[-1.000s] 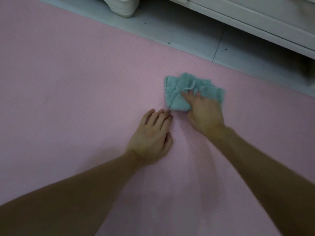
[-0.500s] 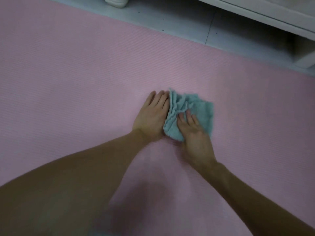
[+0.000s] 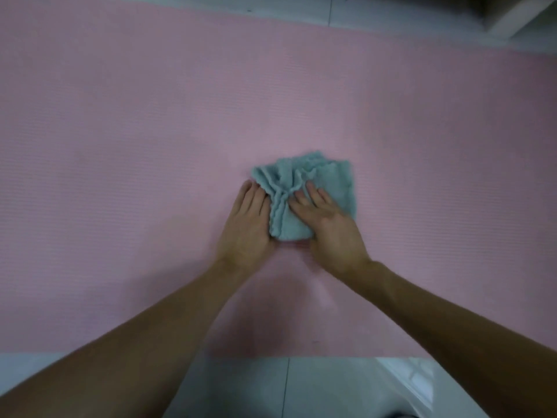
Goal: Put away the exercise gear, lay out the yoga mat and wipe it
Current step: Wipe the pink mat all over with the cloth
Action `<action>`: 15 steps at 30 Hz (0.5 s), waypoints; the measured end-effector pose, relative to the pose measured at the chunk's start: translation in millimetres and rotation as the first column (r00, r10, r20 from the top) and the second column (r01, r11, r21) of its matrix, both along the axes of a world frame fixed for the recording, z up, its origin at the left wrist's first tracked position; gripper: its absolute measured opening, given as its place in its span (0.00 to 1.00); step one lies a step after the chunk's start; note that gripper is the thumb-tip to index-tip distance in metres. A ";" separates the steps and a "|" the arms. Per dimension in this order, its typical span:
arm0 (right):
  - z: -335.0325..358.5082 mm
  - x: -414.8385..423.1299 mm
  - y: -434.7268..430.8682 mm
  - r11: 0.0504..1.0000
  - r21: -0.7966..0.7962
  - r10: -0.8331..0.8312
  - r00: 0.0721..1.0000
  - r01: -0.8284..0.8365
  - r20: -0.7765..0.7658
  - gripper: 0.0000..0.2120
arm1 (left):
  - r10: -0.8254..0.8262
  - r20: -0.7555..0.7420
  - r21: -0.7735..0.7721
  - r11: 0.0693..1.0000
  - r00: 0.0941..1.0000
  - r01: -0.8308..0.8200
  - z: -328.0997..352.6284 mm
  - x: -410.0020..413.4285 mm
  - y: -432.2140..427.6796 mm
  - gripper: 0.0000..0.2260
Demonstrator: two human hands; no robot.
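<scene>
A pink yoga mat (image 3: 120, 146) lies flat on a pale tiled floor (image 3: 316, 387), filling most of the view, with a strip of floor showing along its far edge at 12 o'clock and another along its near edge at 6 o'clock. On the mat, slightly right of centre, sits a bunched teal cloth (image 3: 304, 194), its folds gathered into ridges that run from its far edge toward the near one.

The left hand (image 3: 247, 227) lies flat on the mat at 9 o'clock of the cloth, palm down, fingers extended and close together, its inner edge touching the cloth's crinkled left side. It grips nothing. The right hand (image 3: 331, 233) rests on top of the cloth from 5 o'clock, palm down with fingers (image 3: 312, 191) spread and pressing the fabric against the mat; the fingers are not curled around it. The cloth shows past the right fingertips toward 12 o'clock and beyond the hand toward 3 o'clock. Its near corner sits between the two hands.

Both bare forearms reach in from the lower corners. At 1 o'clock, beyond the mat, part of a white furniture base (image 3: 518, 16) is visible.
</scene>
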State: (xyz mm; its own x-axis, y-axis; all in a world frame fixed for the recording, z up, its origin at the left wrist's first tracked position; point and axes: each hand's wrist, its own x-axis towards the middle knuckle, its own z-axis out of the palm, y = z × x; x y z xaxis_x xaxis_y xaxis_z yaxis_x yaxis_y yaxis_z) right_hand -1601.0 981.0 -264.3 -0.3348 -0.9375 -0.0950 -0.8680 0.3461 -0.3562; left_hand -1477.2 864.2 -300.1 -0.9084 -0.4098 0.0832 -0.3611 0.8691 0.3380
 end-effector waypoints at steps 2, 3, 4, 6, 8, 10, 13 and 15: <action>-1.5 20.0 21.6 0.999 -0.024 0.034 0.999 -0.033 0.022 0.26 | -0.033 0.030 -0.025 0.999 0.999 0.034 -1.2 1.6 0.6 0.26; -0.1 29.3 32.3 0.998 -0.031 0.050 0.998 -0.048 0.033 0.25 | -0.037 0.040 -0.028 0.999 0.999 0.038 0.5 2.1 1.3 0.26; 1.3 38.3 42.6 0.997 -0.034 0.068 0.996 -0.066 0.050 0.25 | -0.030 0.041 -0.015 0.999 0.999 0.031 2.0 2.9 1.6 0.26; 2.6 53.5 61.9 0.995 -0.029 0.102 0.990 -0.100 0.093 0.26 | -0.006 0.042 0.032 0.999 0.999 0.005 7.3 1.6 1.0 0.25; 2.7 63.6 78.5 0.989 -0.031 0.148 0.978 -0.145 0.146 0.27 | 0.030 0.036 0.073 0.997 0.999 -0.033 10.8 -1.1 0.3 0.26; 4.6 71.0 92.9 0.977 -0.053 0.212 0.959 -0.206 0.187 0.24 | 0.038 0.014 0.057 0.998 0.999 -0.039 9.1 -2.7 -0.3 0.25; 6.9 79.7 112.3 0.942 -0.057 0.336 0.928 -0.331 0.158 0.24 | 0.038 0.027 0.005 0.999 0.999 -0.039 4.8 -0.6 0.2 0.23; 6.9 80.3 122.9 0.914 -0.043 0.407 0.905 -0.404 0.122 0.23 | 0.041 0.019 0.012 0.999 0.999 -0.042 4.4 0.1 0.0 0.23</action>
State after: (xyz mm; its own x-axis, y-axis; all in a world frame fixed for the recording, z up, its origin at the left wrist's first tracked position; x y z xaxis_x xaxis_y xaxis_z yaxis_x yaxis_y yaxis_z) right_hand -1520.7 1103.9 -257.4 0.0882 -0.9916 -0.0948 -0.8800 -0.0330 -0.4738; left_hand -1477.1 864.2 -295.7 -0.8919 -0.4481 0.0610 -0.4031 0.8490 0.3417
